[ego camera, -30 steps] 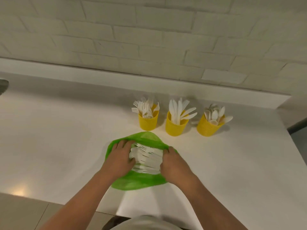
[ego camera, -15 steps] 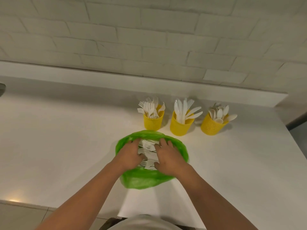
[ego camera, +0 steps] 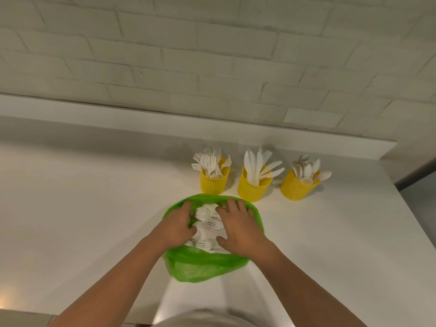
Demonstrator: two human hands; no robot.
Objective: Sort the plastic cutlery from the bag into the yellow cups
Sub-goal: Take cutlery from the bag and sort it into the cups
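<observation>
White countertop (ego camera: 82, 220), backed by a low white ledge (ego camera: 165, 123) and a pale painted brick wall (ego camera: 212, 55).

Item 1: green bag (ego camera: 207, 267), thin plastic, lying on the counter near its front edge, mouth opened upward. It holds a heap of loose white cutlery (ego camera: 207, 223); fork tines are visible in it, other pieces are too jumbled to tell apart.

Item 2: left hand (ego camera: 178, 226), set at the left side of the bag's mouth, fingers bent over the green rim, thumb reaching toward the heap. Whether it actually grips the plastic cannot be told.

Item 3: right hand (ego camera: 240, 228), laid palm down on the right side of the heap, fingers spread and fairly straight, thumb stretched out across the cutlery.

Item 4: three yellow cups in a row just behind the bag, all upright. Left cup (ego camera: 214, 184) holds forks (ego camera: 207, 162); middle cup (ego camera: 252, 190) holds knives (ego camera: 258, 165); right cup (ego camera: 296, 188) holds spoons (ego camera: 308, 171). The middle cup stands just beside the bag's far rim; the cups are near one another, not touching.
</observation>
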